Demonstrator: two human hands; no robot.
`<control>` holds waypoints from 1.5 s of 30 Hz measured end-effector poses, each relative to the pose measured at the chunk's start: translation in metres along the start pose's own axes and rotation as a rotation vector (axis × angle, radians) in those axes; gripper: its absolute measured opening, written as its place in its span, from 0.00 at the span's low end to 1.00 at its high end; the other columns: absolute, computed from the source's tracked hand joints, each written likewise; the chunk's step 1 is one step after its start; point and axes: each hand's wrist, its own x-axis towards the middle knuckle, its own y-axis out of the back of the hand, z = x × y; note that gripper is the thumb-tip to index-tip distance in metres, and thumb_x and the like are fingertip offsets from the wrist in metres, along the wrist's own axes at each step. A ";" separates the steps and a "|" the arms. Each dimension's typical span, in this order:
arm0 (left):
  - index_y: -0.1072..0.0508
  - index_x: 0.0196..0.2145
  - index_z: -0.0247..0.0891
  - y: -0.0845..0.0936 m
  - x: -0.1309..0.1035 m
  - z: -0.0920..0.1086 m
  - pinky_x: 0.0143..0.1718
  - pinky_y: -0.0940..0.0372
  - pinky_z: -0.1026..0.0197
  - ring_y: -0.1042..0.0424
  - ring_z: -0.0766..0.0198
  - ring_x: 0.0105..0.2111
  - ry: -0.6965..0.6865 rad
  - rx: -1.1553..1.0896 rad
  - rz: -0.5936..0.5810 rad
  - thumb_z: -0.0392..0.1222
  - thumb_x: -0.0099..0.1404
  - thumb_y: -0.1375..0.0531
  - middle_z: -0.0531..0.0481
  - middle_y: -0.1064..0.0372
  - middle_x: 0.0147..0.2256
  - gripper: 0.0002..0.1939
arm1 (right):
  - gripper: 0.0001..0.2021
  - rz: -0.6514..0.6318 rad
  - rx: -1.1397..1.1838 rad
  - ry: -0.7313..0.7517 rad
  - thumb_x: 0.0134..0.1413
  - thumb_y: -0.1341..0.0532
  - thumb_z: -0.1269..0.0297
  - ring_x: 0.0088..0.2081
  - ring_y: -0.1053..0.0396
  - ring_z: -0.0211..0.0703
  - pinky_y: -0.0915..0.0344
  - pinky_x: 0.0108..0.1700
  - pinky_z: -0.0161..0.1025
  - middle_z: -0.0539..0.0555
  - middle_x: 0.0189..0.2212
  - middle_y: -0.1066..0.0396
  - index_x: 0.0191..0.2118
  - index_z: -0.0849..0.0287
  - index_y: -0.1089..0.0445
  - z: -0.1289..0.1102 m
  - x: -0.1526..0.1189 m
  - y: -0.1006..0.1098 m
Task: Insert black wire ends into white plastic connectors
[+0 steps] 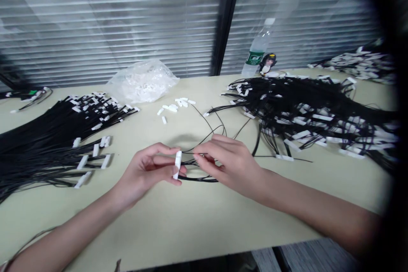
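Head view, left grip point(143, 176) overlapping connector point(178, 161), right grip point(232, 162) part hiding wires point(198, 179)

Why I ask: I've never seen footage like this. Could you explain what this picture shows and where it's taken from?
There's no machine here: a person works bare-handed, filmed by a camera worn on their head, looking forward and down. The left hand holds a white connector with black wires running from it. The right hand appears to pinch a thin black wire beside it. On the pale table lie a left wire bundle and a right wire bundle, both with white ends, plus loose white connectors and a clear plastic bag. A green-labelled bottle stands behind.
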 end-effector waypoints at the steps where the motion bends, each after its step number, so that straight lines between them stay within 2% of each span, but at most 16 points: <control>1: 0.31 0.39 0.39 0.000 0.000 0.000 0.35 0.28 0.56 0.26 0.57 0.38 0.000 -0.002 -0.005 0.33 0.57 0.39 0.47 0.24 0.33 0.11 | 0.03 0.001 0.003 0.005 0.54 0.44 0.71 0.25 0.46 0.33 0.46 0.28 0.33 0.48 0.21 0.37 0.33 0.63 0.33 0.000 -0.001 0.000; 9: 0.30 0.40 0.38 0.000 0.000 -0.001 0.36 0.28 0.54 0.26 0.56 0.39 -0.004 0.011 -0.017 0.32 0.57 0.39 0.47 0.24 0.34 0.11 | 0.04 0.008 -0.001 0.021 0.55 0.45 0.71 0.25 0.46 0.33 0.47 0.27 0.33 0.47 0.20 0.40 0.33 0.62 0.33 0.002 -0.005 -0.003; 16: 0.35 0.41 0.38 0.000 0.001 0.004 0.37 0.29 0.53 0.26 0.58 0.37 0.013 0.024 -0.019 0.34 0.59 0.40 0.47 0.24 0.32 0.12 | 0.05 -0.011 -0.096 0.028 0.57 0.46 0.67 0.27 0.41 0.34 0.43 0.31 0.32 0.49 0.24 0.36 0.37 0.61 0.35 0.006 -0.001 -0.003; 19: 0.37 0.41 0.39 -0.001 0.001 0.008 0.36 0.29 0.54 0.26 0.60 0.33 0.022 0.031 0.002 0.34 0.58 0.40 0.48 0.24 0.31 0.13 | 0.10 -0.030 -0.164 -0.082 0.56 0.45 0.62 0.31 0.39 0.38 0.42 0.36 0.35 0.49 0.23 0.36 0.42 0.61 0.38 0.021 0.004 0.001; 22: 0.37 0.40 0.39 -0.001 0.001 0.011 0.34 0.29 0.55 0.26 0.61 0.30 0.019 0.019 -0.011 0.33 0.58 0.40 0.48 0.24 0.30 0.13 | 0.14 -0.017 -0.210 -0.269 0.54 0.43 0.60 0.30 0.39 0.39 0.43 0.34 0.36 0.48 0.22 0.38 0.45 0.60 0.40 0.044 0.010 0.009; 24: 0.37 0.40 0.39 0.000 0.001 0.012 0.33 0.30 0.55 0.26 0.60 0.30 0.005 0.007 -0.027 0.32 0.58 0.40 0.48 0.24 0.30 0.13 | 0.14 0.013 -0.227 -0.383 0.52 0.42 0.57 0.27 0.40 0.39 0.45 0.30 0.34 0.47 0.21 0.39 0.43 0.59 0.39 0.060 0.013 0.015; 26: 0.36 0.40 0.39 0.000 0.000 0.012 0.33 0.30 0.56 0.26 0.60 0.30 -0.006 -0.001 -0.035 0.32 0.58 0.40 0.48 0.24 0.29 0.12 | 0.13 0.022 -0.201 -0.474 0.53 0.44 0.53 0.24 0.42 0.37 0.47 0.27 0.34 0.47 0.19 0.40 0.37 0.58 0.35 0.073 0.016 0.021; 29: 0.36 0.40 0.40 0.000 0.000 0.012 0.33 0.30 0.56 0.26 0.61 0.29 -0.004 0.000 -0.036 0.32 0.58 0.41 0.49 0.24 0.29 0.12 | 0.18 -0.054 0.088 -0.616 0.53 0.46 0.49 0.19 0.46 0.33 0.50 0.22 0.33 0.48 0.16 0.41 0.29 0.60 0.32 0.083 0.018 0.025; 32: 0.36 0.39 0.40 0.000 0.001 0.012 0.32 0.30 0.56 0.27 0.60 0.29 -0.009 -0.004 -0.028 0.32 0.57 0.40 0.49 0.24 0.28 0.12 | 0.20 -0.253 0.651 -0.818 0.55 0.48 0.49 0.16 0.49 0.30 0.55 0.17 0.31 0.47 0.14 0.44 0.30 0.62 0.30 0.083 0.017 0.027; 33: 0.36 0.39 0.40 0.000 0.001 0.013 0.32 0.30 0.56 0.27 0.60 0.30 -0.010 -0.007 -0.026 0.32 0.57 0.40 0.49 0.24 0.28 0.12 | 0.18 -0.285 0.852 -0.898 0.55 0.47 0.51 0.15 0.49 0.30 0.55 0.16 0.30 0.47 0.14 0.44 0.31 0.62 0.30 0.082 0.017 0.027; 35: 0.36 0.39 0.40 0.000 0.001 0.013 0.32 0.30 0.56 0.27 0.60 0.30 -0.005 -0.015 -0.029 0.32 0.57 0.41 0.49 0.24 0.28 0.12 | 0.11 -0.239 1.183 -1.035 0.53 0.43 0.58 0.16 0.46 0.29 0.49 0.16 0.28 0.47 0.16 0.40 0.32 0.62 0.31 0.080 0.017 0.026; 37: 0.36 0.39 0.40 -0.001 0.001 0.012 0.32 0.30 0.56 0.27 0.60 0.30 0.005 -0.021 -0.037 0.32 0.57 0.40 0.49 0.24 0.28 0.12 | 0.04 -0.102 1.371 -1.101 0.51 0.41 0.66 0.22 0.37 0.30 0.38 0.22 0.27 0.50 0.24 0.32 0.33 0.60 0.32 0.079 0.017 0.024; 39: 0.36 0.39 0.40 -0.001 0.001 0.011 0.31 0.30 0.58 0.27 0.60 0.29 0.004 -0.028 -0.029 0.31 0.57 0.40 0.49 0.24 0.28 0.13 | 0.05 -0.009 1.428 -1.099 0.51 0.41 0.69 0.33 0.31 0.33 0.32 0.34 0.29 0.52 0.34 0.29 0.36 0.59 0.33 0.076 0.018 0.021; 42: 0.36 0.39 0.40 0.000 0.002 0.008 0.31 0.30 0.58 0.27 0.61 0.29 -0.004 -0.043 -0.019 0.32 0.56 0.40 0.48 0.24 0.28 0.13 | 0.09 0.041 1.485 -1.034 0.54 0.45 0.67 0.47 0.33 0.38 0.34 0.49 0.35 0.56 0.45 0.32 0.41 0.59 0.33 0.069 0.018 0.016; 45: 0.36 0.41 0.41 0.002 0.003 0.006 0.32 0.30 0.58 0.27 0.61 0.29 0.006 -0.055 -0.025 0.33 0.57 0.40 0.48 0.24 0.29 0.14 | 0.12 0.002 1.548 -0.937 0.54 0.47 0.68 0.53 0.38 0.42 0.40 0.56 0.40 0.57 0.50 0.36 0.44 0.61 0.35 0.062 0.018 0.013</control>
